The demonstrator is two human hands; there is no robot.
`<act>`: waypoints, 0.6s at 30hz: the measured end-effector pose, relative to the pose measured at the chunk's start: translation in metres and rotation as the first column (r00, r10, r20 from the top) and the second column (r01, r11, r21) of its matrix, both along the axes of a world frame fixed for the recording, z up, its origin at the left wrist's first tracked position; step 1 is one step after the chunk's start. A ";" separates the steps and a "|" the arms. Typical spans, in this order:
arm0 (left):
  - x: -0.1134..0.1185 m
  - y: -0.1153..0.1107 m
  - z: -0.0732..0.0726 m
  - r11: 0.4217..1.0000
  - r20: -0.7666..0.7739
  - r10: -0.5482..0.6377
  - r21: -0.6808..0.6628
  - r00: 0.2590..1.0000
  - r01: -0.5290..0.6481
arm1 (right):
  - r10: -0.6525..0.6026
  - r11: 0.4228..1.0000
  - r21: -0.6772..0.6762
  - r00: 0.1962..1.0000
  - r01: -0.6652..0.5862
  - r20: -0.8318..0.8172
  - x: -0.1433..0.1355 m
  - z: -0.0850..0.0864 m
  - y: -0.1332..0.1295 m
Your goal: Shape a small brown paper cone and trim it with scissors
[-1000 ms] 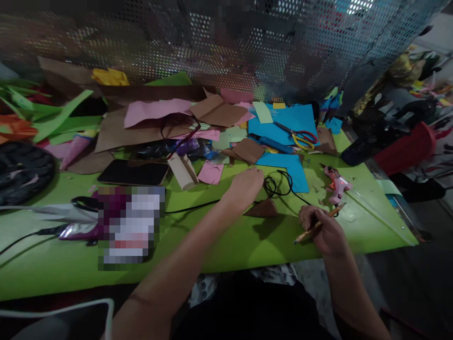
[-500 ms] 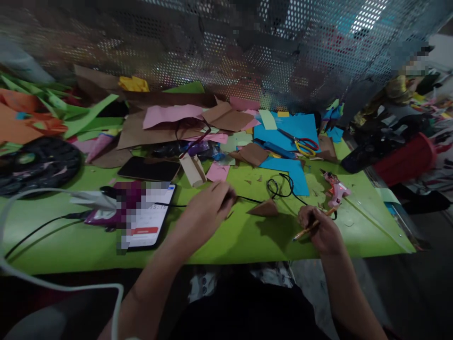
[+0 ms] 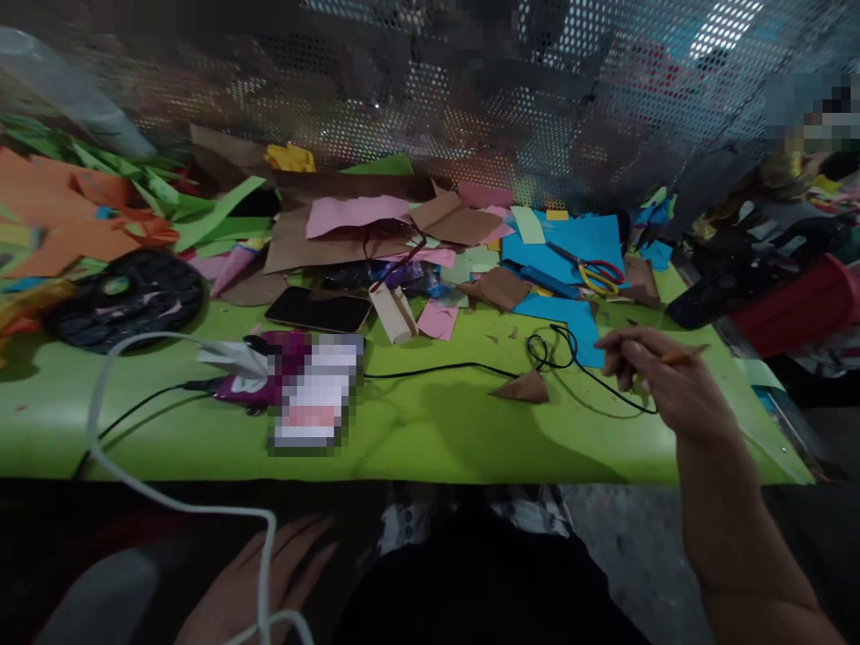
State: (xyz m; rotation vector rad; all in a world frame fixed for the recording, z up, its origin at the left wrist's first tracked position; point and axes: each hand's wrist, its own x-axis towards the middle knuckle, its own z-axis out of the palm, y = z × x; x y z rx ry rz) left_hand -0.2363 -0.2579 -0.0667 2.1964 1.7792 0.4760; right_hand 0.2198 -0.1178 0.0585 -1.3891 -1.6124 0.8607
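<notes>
The left hand (image 3: 259, 582) lies below the near edge of the green surface (image 3: 417, 439), fingers spread flat and holding nothing, a white cable (image 3: 175, 502) crossing it. Mid-surface, a brown paper cone (image 3: 524, 388) rests beside a black cord (image 3: 430, 368). Toward the right edge, the right hand (image 3: 662, 381) hovers, its fingers pinching a pencil (image 3: 680, 355) ready for marking.

Matt paper cone (image 3: 525, 388) — wooden pencil (image 3: 680, 355)

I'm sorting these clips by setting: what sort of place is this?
Probably a paper-craft workbench: cut coloured paper heaped on a green table, scissors, and the right hand holding a pencil.
</notes>
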 end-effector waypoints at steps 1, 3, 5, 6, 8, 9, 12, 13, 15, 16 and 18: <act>-0.002 0.001 0.001 1.000 0.006 -0.003 -0.001 1.000 0.003 | 0.000 0.999 0.048 0.988 -0.008 0.157 -0.005 0.009 0.010; -0.002 0.004 0.007 1.000 0.025 0.004 -0.025 1.000 -0.003 | 0.058 0.985 0.119 0.884 -0.127 0.465 -0.020 0.017 0.032; 0.003 0.009 0.012 0.998 0.043 -0.015 -0.066 0.999 0.018 | 0.139 0.973 0.040 0.719 -0.225 0.681 -0.038 0.012 0.057; 0.007 0.011 0.014 0.995 0.050 -0.033 -0.088 0.998 0.038 | 0.148 0.974 -0.001 0.638 -0.225 0.756 -0.046 0.006 0.068; 0.017 0.015 0.016 0.987 0.070 -0.093 -0.128 0.993 0.101 | 0.172 0.976 -0.082 0.480 -0.203 0.860 -0.062 -0.007 0.087; 0.023 0.016 0.015 0.979 0.081 -0.123 -0.152 0.989 0.135 | 0.179 0.975 -0.106 0.410 -0.193 0.894 -0.069 -0.013 0.093; 0.040 0.022 0.013 0.950 0.114 -0.217 -0.204 0.969 0.237 | 0.199 0.971 -0.157 0.244 -0.179 0.949 -0.085 -0.024 0.103; 0.047 0.024 0.013 0.936 0.128 -0.254 -0.219 0.959 0.277 | 0.204 0.970 -0.169 0.207 -0.172 0.957 -0.088 -0.026 0.104; 0.058 0.028 0.014 0.901 0.172 -0.329 -0.238 0.929 0.363 | 0.210 0.970 -0.185 0.164 -0.155 0.964 -0.092 -0.026 0.106; 0.064 0.031 0.016 0.897 0.188 -0.338 -0.233 0.922 0.376 | 0.212 0.971 -0.189 0.155 -0.149 0.965 -0.093 -0.025 0.106; 0.073 0.035 0.022 0.874 0.222 -0.389 -0.217 0.894 0.435 | 0.213 0.971 -0.192 0.148 -0.141 0.966 -0.092 -0.024 0.109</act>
